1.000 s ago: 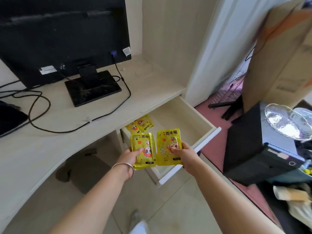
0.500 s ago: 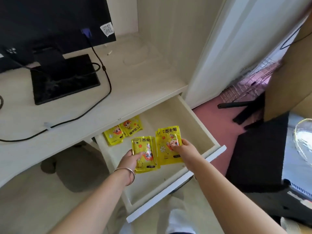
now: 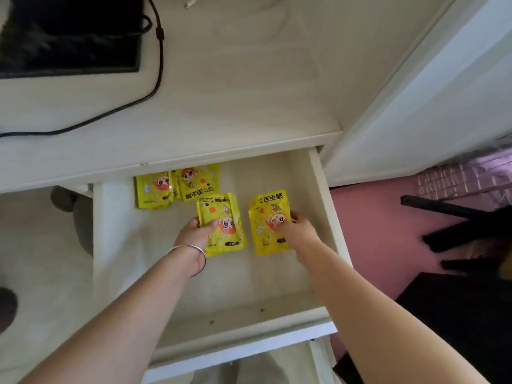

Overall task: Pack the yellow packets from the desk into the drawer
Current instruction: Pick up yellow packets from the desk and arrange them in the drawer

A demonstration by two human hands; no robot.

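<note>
The pale drawer [image 3: 324, 189] stands pulled open under the desk [image 3: 235, 106]. Two yellow packets lie at its back left: one [image 3: 151, 191] and another [image 3: 199, 184] partly under the desk edge. My left hand [image 3: 195, 231], with a bangle on the wrist, grips a small stack of yellow packets [image 3: 221, 225] low inside the drawer. My right hand [image 3: 296, 231] holds another yellow packet [image 3: 267, 220] beside it, to the right. Both held packets are close to the drawer floor; whether they touch it is unclear.
A black monitor base [image 3: 69, 48] and a black cable [image 3: 158, 65] sit on the desk at upper left. A white panel [image 3: 415, 92] rises on the right, with pink floor [image 3: 374, 231] and dark furniture [image 3: 457, 314] beyond the drawer's right wall.
Both hands moved down and forward into the drawer with their packets, and the two packets have spread apart. The view tilted down over the drawer.
</note>
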